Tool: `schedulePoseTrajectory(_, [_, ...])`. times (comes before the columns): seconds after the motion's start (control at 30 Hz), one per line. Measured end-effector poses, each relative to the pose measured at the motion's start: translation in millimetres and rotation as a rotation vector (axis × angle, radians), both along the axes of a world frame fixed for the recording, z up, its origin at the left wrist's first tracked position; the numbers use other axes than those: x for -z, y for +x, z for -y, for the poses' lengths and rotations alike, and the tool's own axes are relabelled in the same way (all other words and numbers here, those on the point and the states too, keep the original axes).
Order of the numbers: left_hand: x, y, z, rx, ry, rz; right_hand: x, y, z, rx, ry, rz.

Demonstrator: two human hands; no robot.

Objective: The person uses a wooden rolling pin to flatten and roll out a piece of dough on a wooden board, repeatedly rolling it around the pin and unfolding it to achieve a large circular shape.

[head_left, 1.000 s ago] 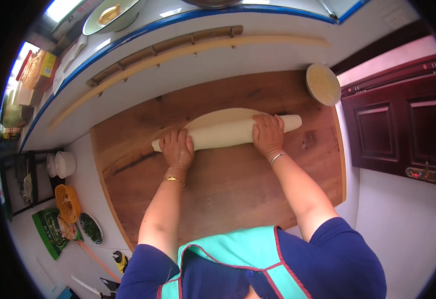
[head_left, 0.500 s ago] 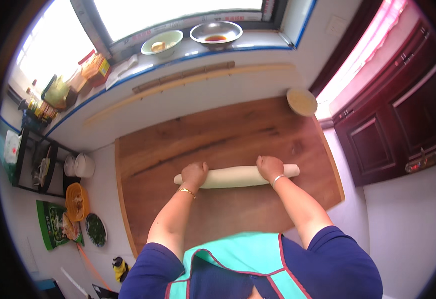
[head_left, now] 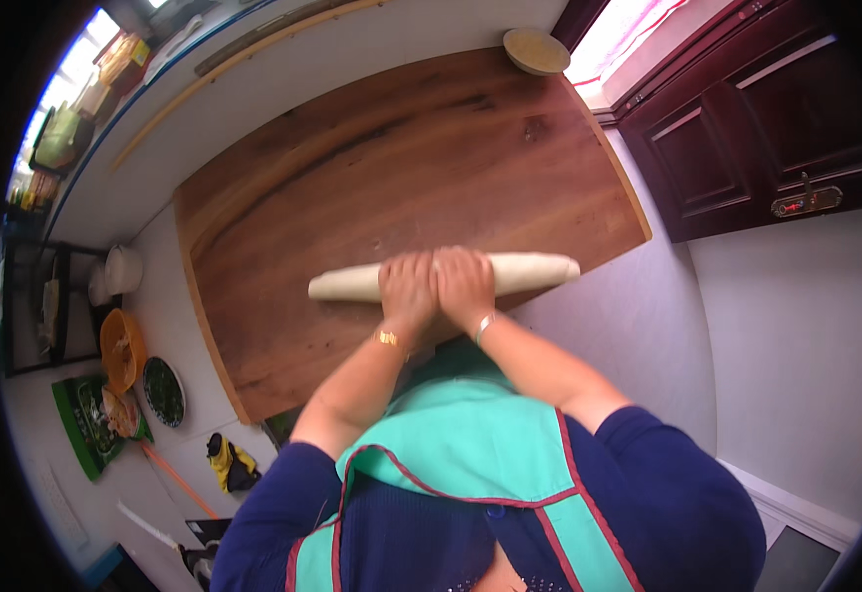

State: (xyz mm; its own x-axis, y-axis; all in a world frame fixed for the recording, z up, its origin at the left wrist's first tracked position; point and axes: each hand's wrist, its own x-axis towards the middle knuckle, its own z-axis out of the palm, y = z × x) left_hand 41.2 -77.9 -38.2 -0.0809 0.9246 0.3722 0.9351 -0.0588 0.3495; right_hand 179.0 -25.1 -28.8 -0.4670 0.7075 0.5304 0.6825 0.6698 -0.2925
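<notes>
Head view: left hand (head_left: pixel 408 288) and right hand (head_left: pixel 464 284) side by side, palms pressing middle of dough roll (head_left: pixel 441 276) near front edge of wooden board (head_left: pixel 401 158). Risk: centre thins, roll tears; right end overhangs board edge, may sag.

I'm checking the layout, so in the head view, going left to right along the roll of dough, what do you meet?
Bare left end of the dough roll → left hand → right hand → bare right end, all on the wooden board.

Long pale dough roll (head_left: pixel 530 270), lying crosswise near front edge of brown wooden board (head_left: pixel 401 158), middle hidden under hands.
</notes>
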Motion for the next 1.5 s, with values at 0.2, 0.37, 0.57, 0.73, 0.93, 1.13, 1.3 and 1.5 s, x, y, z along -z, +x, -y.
schedulePoseTrajectory(0.2, [-4.2, -12.1, -54.8, -0.012, -0.289, -0.054, -6.4, -26.6, -53.7, -0.070, -0.152, 0.344])
schedulePoseTrajectory(0.37, [0.0, -11.9, -57.6, -0.068, 0.203, -0.059, -8.0, -30.3, -47.7, 0.002, 0.165, -0.009])
schedulePoseTrajectory(0.57, [-15.6, -52.9, -122.7, -0.106, -0.608, 0.038, -19.0, -61.6, -118.3, 0.002, -0.462, 0.428])
schedulePoseTrajectory(0.73, [-1.1, -101.4, -113.6, -0.201, -0.077, -0.131, -14.0, -23.2, -151.3, 0.087, 0.162, -0.038])
schedulePoseTrajectory(0.93, [4.9, -147.6, -175.1, -0.233, -0.344, -0.079, -2.2, -44.4, -232.0, 0.116, -0.440, 0.508])
schedulePoseTrajectory(1.13, [4.8, -164.1, -214.2, -0.229, 0.120, -0.121, -14.4, -46.7, -276.1, 0.112, 0.127, 0.073])
schedulePoseTrajectory(1.3, [4.2, -198.1, -290.6, -0.421, -0.376, 0.098, -27.9, -73.1, -357.9, 0.092, -0.472, 0.357])
schedulePoseTrajectory(1.5, [3.8, -191.6, -319.2, -0.352, 0.015, -0.220, 31.9, -21.7, -366.6, -0.023, -0.160, 0.282])
